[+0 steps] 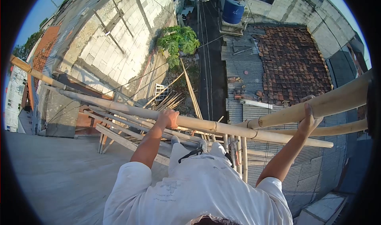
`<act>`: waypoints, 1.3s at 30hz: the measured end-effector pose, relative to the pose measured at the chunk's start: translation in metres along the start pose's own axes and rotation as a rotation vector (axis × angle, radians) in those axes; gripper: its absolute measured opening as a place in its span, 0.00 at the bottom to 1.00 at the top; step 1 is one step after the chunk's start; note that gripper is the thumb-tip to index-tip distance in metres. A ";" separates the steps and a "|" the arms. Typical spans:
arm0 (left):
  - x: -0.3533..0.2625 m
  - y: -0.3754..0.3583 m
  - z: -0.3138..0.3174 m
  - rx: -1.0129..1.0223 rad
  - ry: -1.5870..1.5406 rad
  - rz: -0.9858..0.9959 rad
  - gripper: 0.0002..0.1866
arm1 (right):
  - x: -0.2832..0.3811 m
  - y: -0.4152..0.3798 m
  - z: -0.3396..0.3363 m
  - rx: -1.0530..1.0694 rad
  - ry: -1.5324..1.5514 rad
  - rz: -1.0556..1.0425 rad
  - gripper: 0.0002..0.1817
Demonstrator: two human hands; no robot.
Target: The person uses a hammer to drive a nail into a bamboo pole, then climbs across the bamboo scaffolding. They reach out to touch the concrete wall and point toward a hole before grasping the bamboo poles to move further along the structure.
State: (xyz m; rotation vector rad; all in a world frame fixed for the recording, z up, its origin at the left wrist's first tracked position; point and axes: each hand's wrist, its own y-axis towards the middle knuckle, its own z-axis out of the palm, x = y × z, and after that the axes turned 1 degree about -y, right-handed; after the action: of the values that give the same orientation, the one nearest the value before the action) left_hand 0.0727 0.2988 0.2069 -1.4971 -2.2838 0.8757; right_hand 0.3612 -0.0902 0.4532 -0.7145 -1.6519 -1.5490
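Observation:
A long bamboo pole [198,124] runs across in front of my body, from the upper left to the right. My left hand [170,118] is wrapped over it near the middle. On the right, my right hand [310,116] grips a thicker bamboo pole [337,102] that slants up toward the right edge; its fingers curl round the pole from below. Another bamboo pole [345,128] passes behind my right wrist. Below my left hand lie several more poles, and upright bamboo pieces [244,157] stand by my legs.
A concrete surface [71,169] lies at the left. Far below are a narrow alley [208,66], a leafy tree [178,42], a corrugated metal roof [238,66] and a tiled roof [291,62]. Thin cables cross the drop. A blue tank [233,11] stands beyond.

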 end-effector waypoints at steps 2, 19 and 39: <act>0.000 0.000 0.003 -0.008 -0.001 -0.013 0.27 | -0.001 0.001 0.000 0.021 0.015 -0.005 0.41; -0.001 -0.003 0.004 -0.072 -0.002 -0.010 0.31 | 0.001 0.000 0.002 -0.034 0.065 0.021 0.32; 0.002 0.000 0.006 -0.077 -0.032 -0.005 0.26 | -0.004 0.001 0.000 -0.007 0.067 -0.021 0.41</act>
State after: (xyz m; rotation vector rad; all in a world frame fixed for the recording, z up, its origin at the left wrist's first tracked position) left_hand 0.0691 0.2982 0.2023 -1.5192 -2.3679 0.8251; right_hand 0.3641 -0.0900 0.4507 -0.6442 -1.6096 -1.5776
